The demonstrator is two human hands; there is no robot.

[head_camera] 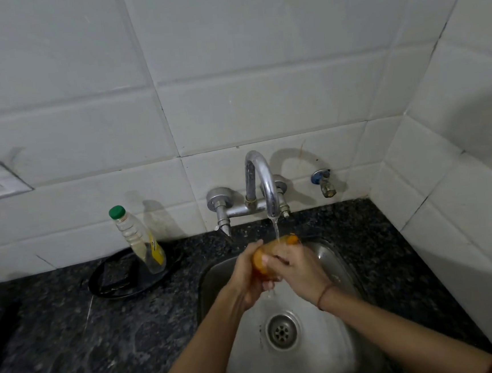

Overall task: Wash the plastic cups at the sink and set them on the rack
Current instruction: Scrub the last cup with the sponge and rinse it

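Two bare hands close around one orange, see-through plastic cup [260, 264], held on its side above the basin. The left hand [246, 275] wraps one end of the cup with its fingers curled over the top. The right hand [296, 266] grips from the other side, fingers curled across the cup's middle, with a thin thread band at the wrist. Only patches of orange show between the fingers, plus the far end, which pokes out toward the wall.

A thin stream of water [276, 228] falls from the curved chrome tap [263, 179] onto that far end, and some runs off below the hands. Underneath is the small stainless steel sink [328, 256], with its round drain [282, 330] nearer the viewer.

The sink is set in a dark speckled stone counter [103, 332]. To the left stands a leaning clear plastic bottle with a green cap [138, 240], resting on a round black object [113, 287]. White tiles cover the wall behind.

As a judgement, the task is in its washing step, with this cup under the water. No foam is visible, so whether this is scrubbing or rinsing cannot be told. No rack and no other cups are in view, so nothing shows how many are done. This cup has not yet been set on the rack.
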